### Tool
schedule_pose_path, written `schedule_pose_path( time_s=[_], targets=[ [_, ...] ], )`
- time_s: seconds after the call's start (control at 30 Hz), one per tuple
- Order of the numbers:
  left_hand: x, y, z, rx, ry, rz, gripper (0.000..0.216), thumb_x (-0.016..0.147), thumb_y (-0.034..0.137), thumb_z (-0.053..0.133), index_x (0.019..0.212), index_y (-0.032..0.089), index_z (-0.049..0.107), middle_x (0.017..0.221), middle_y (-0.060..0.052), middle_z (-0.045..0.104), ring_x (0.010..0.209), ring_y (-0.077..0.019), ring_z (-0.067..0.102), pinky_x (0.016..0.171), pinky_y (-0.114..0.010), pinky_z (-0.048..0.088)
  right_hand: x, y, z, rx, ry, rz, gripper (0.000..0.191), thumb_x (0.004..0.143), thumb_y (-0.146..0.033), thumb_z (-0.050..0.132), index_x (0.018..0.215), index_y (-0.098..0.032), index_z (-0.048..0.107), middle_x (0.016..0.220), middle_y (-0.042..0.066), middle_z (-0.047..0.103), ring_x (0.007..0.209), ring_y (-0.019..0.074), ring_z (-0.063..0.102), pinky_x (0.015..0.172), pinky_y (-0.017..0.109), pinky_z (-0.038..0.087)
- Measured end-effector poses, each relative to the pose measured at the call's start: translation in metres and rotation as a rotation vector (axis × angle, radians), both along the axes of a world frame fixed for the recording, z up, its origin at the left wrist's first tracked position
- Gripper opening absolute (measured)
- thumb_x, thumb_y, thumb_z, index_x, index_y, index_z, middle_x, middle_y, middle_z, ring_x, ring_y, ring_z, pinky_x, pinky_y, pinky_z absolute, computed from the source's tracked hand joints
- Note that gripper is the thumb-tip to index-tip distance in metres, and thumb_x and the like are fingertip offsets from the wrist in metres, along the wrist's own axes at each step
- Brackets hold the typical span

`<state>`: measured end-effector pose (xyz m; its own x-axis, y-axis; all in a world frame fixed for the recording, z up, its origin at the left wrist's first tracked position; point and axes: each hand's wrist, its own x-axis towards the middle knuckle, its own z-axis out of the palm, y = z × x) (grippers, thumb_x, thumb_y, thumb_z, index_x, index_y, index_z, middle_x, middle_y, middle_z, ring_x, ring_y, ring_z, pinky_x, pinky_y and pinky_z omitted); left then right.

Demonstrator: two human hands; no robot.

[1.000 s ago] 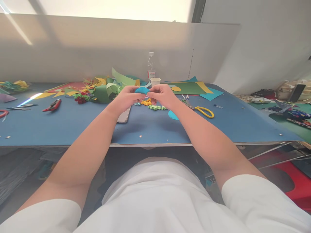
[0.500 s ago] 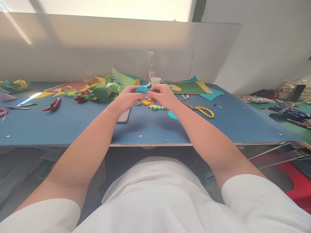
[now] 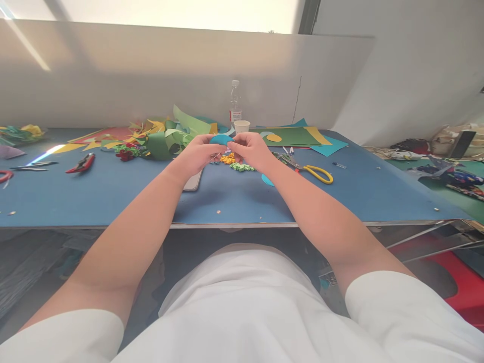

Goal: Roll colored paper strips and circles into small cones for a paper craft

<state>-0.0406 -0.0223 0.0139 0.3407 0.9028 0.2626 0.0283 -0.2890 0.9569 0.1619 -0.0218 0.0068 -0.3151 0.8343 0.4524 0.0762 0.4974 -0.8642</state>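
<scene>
A blue piece of paper [image 3: 221,140], curved along its top edge, is held up above the table between both hands. My left hand [image 3: 200,154] pinches its left side, with the thumb across the front. On its right side my right hand [image 3: 251,148] grips the lower edge between thumb and fingers. Beneath the hands lie small ruffled pieces, orange [image 3: 227,159] and light green [image 3: 242,167]. A blue paper disc [image 3: 267,180] is partly hidden by my right forearm. Yellow-handled scissors [image 3: 318,174] rest to the right.
Green and yellow paper scraps [image 3: 181,133] are heaped behind my left hand. A bottle [image 3: 235,103] and a paper cup [image 3: 242,126] stand at the back. Paper sheets [image 3: 291,136] lie back right. Red-handled pliers [image 3: 81,163] lie left; a phone-like flat object [image 3: 193,181] sits below my left hand.
The blue paper has tilted slightly, so a little more of its face shows. Both hands keep their hold in nearly the same place.
</scene>
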Motion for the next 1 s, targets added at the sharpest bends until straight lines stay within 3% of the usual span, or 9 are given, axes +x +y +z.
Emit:
schedule_pose_path(
  time_s=[0.17, 0.4, 0.57, 0.73, 1.0],
  targets=[
    [0.000, 0.001, -0.002, -0.018, -0.020, -0.017, 0.021, 0.072, 0.024, 0.087, 0.074, 0.019, 0.068, 0.073, -0.002, 0.056, 0.068, -0.0134, 0.053, 0.067, -0.032, 0.044, -0.001, -0.004, 0.000, 0.006, 0.023, -0.020, 0.025, 0.098, -0.020, 0.078, 0.076, -0.019, 0.066, 0.054, -0.002, 0.064, 0.049, 0.0114, 0.056, 0.048, 0.023, 0.047],
    [0.000, 0.001, -0.002, -0.001, -0.027, -0.045, 0.022, 0.072, 0.026, 0.090, 0.075, 0.019, 0.069, 0.074, -0.002, 0.057, 0.068, -0.0130, 0.054, 0.066, -0.032, 0.043, -0.001, 0.002, -0.004, 0.004, 0.065, 0.025, 0.034, 0.093, -0.033, 0.087, 0.075, -0.021, 0.062, 0.053, -0.004, 0.061, 0.048, 0.0114, 0.053, 0.048, 0.025, 0.046],
    [0.004, -0.003, 0.000, 0.053, -0.015, 0.017, 0.022, 0.069, 0.027, 0.089, 0.077, 0.019, 0.070, 0.072, -0.001, 0.054, 0.068, -0.0130, 0.053, 0.065, -0.030, 0.041, -0.001, 0.005, -0.004, -0.007, 0.098, 0.056, 0.031, 0.091, -0.036, 0.088, 0.077, -0.021, 0.064, 0.055, -0.004, 0.062, 0.051, 0.0122, 0.053, 0.051, 0.025, 0.048],
    [0.007, -0.002, -0.004, 0.152, 0.016, 0.084, 0.020, 0.071, 0.024, 0.084, 0.067, 0.019, 0.066, 0.066, 0.001, 0.049, 0.065, -0.0114, 0.047, 0.062, -0.029, 0.034, 0.000, 0.007, -0.006, -0.050, 0.142, 0.085, 0.024, 0.089, -0.030, 0.088, 0.077, -0.019, 0.070, 0.056, -0.003, 0.062, 0.054, 0.0122, 0.054, 0.052, 0.024, 0.047],
    [0.009, 0.001, -0.005, 0.142, 0.005, 0.119, 0.017, 0.070, 0.024, 0.079, 0.063, 0.019, 0.064, 0.066, -0.001, 0.052, 0.066, -0.0130, 0.050, 0.062, -0.030, 0.035, -0.004, 0.003, -0.001, -0.138, 0.179, 0.056, 0.025, 0.086, -0.029, 0.090, 0.074, -0.018, 0.071, 0.070, 0.001, 0.069, 0.059, 0.0123, 0.061, 0.050, 0.023, 0.052]
  ],
)
